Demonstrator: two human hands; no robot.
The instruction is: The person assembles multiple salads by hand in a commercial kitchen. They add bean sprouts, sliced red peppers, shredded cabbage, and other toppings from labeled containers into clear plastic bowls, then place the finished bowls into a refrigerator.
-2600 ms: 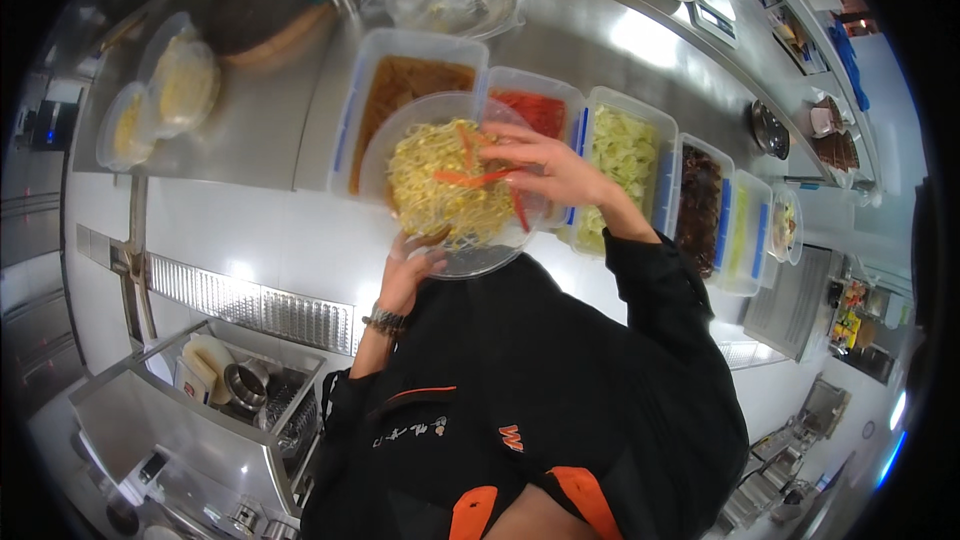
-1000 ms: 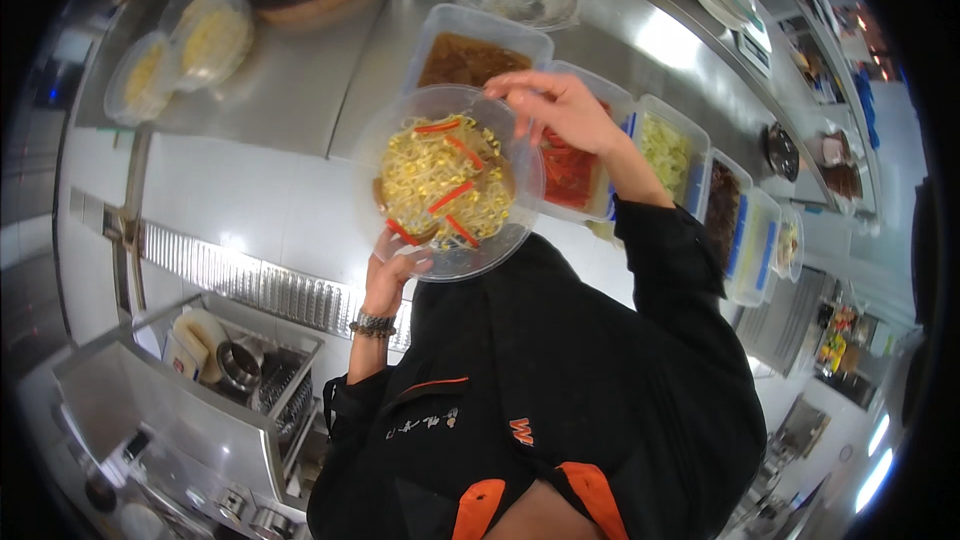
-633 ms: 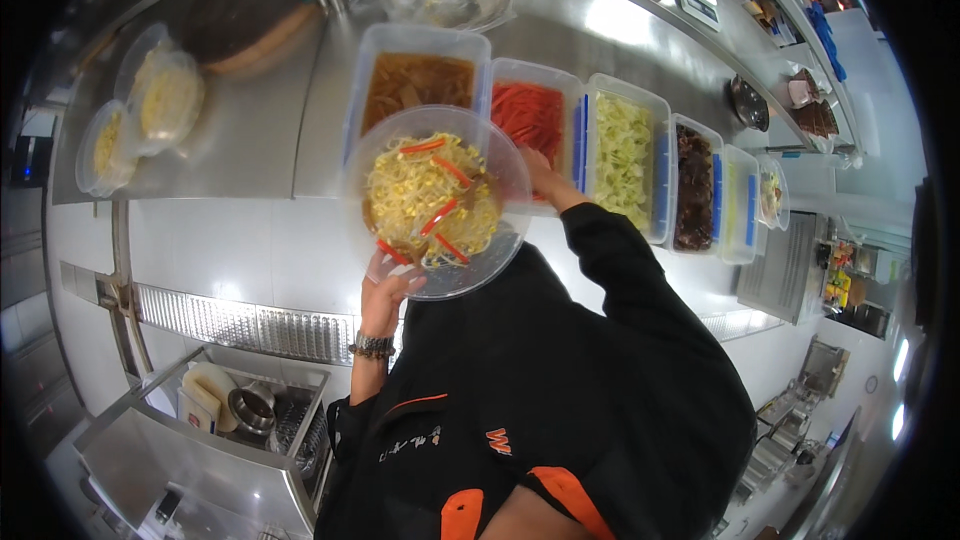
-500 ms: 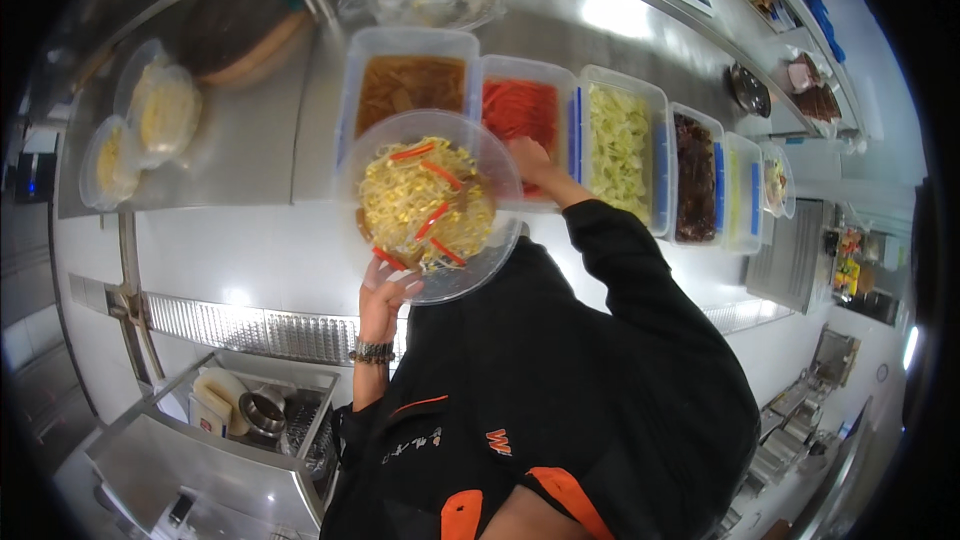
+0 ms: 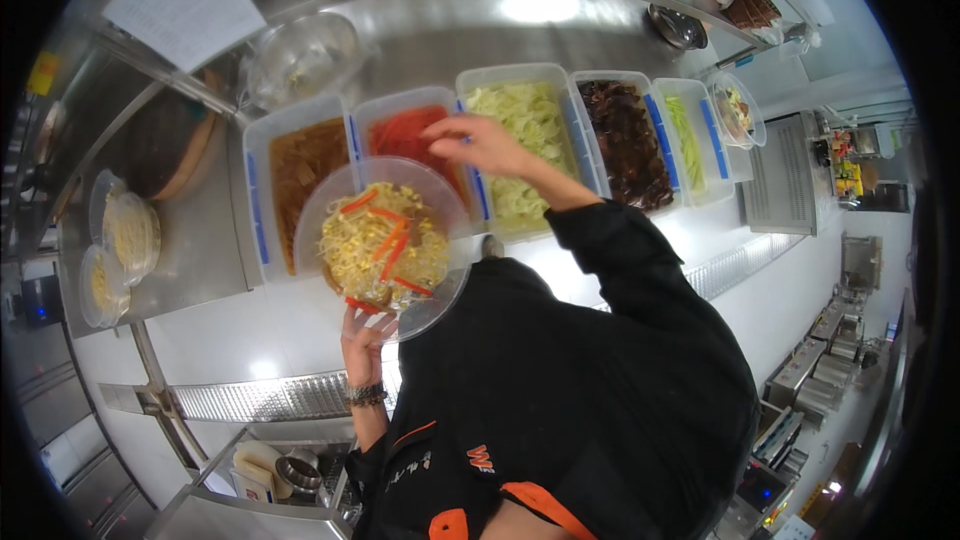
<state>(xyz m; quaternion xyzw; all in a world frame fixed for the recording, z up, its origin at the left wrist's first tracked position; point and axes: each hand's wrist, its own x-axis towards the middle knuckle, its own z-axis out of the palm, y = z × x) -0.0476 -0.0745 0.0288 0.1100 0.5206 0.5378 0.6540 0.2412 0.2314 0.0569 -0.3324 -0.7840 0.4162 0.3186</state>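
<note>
1. Gripped a round, clear plastic bowl (image 5: 452, 290) with the left hand (image 5: 364, 340), with fingers closed on its near left side and partly visible through the plastic. Wore beads (image 5: 366, 394) at that wrist.

2. Held the bowl in front of the black-clad torso, overlapping in view the near ends of the brown tub (image 5: 252, 170) and the red tub (image 5: 408, 100).

3. Bore in that bowl a loose, wiry tangle of pale sprouts (image 5: 345, 246) with small yellow heads, topped with flat, glossy red strips (image 5: 392, 248) at differing angles.

4. Stretched the right hand (image 5: 485, 147) over the red tub, with fingers loosely bent above finely cut red shreds (image 5: 400, 127). Could not tell of anything pinched between those fingertips.

5. Showed, in a row of translucent rectangular tubs, slick brown strips (image 5: 300, 165), the red shreds, ruffled pale green leaf pieces (image 5: 520, 125), dark crinkled pieces (image 5: 625, 140) and slim green sticks (image 5: 680, 130).

6. Set behind the row, on brushed, shiny steel (image 5: 430, 45), a see-through round bowl (image 5: 305, 55).
</note>
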